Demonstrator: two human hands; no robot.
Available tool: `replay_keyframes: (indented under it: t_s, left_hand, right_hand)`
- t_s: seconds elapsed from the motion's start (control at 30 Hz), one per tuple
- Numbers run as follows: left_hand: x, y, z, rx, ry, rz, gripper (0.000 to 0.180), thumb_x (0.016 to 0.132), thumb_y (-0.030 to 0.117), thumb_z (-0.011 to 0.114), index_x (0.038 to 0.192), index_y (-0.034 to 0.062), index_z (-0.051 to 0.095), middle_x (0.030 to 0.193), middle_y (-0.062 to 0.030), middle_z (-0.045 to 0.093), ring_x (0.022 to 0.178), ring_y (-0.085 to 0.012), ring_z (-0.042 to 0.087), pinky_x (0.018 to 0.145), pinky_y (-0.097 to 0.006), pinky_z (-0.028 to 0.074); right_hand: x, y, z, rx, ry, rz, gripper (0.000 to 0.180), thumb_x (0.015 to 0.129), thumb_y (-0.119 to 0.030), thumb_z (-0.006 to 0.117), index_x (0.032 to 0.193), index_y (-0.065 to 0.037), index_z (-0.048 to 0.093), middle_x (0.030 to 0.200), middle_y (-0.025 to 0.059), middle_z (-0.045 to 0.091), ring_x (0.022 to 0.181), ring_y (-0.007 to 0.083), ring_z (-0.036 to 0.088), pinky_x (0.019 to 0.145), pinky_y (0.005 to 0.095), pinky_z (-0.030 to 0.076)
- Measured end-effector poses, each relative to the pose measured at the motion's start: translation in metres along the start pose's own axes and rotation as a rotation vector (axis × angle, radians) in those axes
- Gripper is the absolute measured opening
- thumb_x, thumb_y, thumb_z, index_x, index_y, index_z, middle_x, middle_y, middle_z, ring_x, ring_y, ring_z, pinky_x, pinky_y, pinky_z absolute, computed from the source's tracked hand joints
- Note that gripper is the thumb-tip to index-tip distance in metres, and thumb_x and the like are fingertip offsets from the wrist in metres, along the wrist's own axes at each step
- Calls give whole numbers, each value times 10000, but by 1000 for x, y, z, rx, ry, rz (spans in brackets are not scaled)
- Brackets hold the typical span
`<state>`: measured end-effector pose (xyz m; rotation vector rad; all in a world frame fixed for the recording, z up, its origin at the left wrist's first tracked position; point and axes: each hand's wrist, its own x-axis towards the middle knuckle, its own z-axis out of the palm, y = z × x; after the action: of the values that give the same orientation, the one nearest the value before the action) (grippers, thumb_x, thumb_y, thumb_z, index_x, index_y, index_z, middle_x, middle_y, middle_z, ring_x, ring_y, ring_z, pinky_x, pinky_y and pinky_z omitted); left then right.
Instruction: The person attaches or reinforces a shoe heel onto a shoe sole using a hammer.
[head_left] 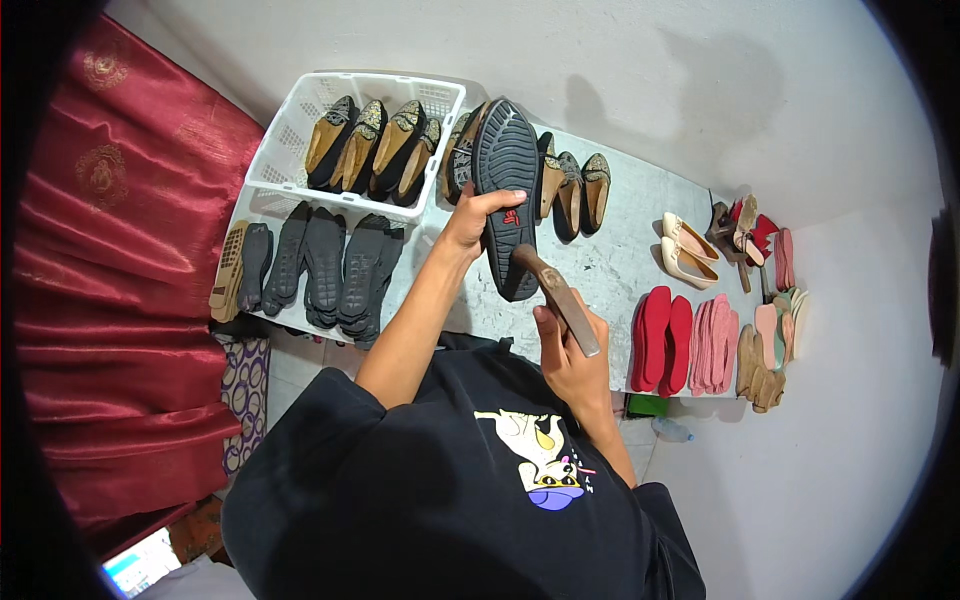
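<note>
My left hand is closed round a shoe, whose black ribbed sole faces up with a small red mark near the middle. Its thumb lies across the sole. My right hand is wrapped round a hammer of worn brown metal. One end of the hammer's head is at the heel part of the sole; whether it touches cannot be told. The hammer's handle is mostly hidden by the hand. Behind the held shoe stand several patterned loafers with tan insides, partly covered by it.
A white plastic basket holds several patterned loafers. Stacked black soles and tan soles lie on the table at left. Rightward are cream shoes, red insoles, pink insoles. A red curtain hangs at left.
</note>
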<state>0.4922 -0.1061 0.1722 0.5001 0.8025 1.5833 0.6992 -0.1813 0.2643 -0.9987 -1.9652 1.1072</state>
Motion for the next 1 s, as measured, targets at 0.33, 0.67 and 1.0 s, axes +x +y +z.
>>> replay_keyframes:
  t_s: [0.33,0.67,1.0]
  left_hand:
    - [-1,-1,9,25,19,30,288,765,38,708,1050,10,670,918,-76,703,783,-169,698,715,-310,590]
    - [5,-2,9,-54,5,-4,317,755,46,716,1059,-11,649,900,-97,692,776,-187,693,687,-325,594]
    - [5,-1,8,-13,3,-7,327,755,41,719,1069,-7,642,909,-95,687,766,-186,694,683,-322,597]
  right_hand:
    - [-2,-7,0,-2,-39,14,153,919,-62,650,867,19,532,648,163,519,541,328,543,510,382,409]
    - [0,0,1,-32,-24,-41,177,927,-87,650,852,17,528,639,159,495,522,328,531,501,378,402]
    - [-3,4,-8,-41,15,-6,196,950,-121,633,859,26,541,650,139,479,512,285,509,498,360,395]
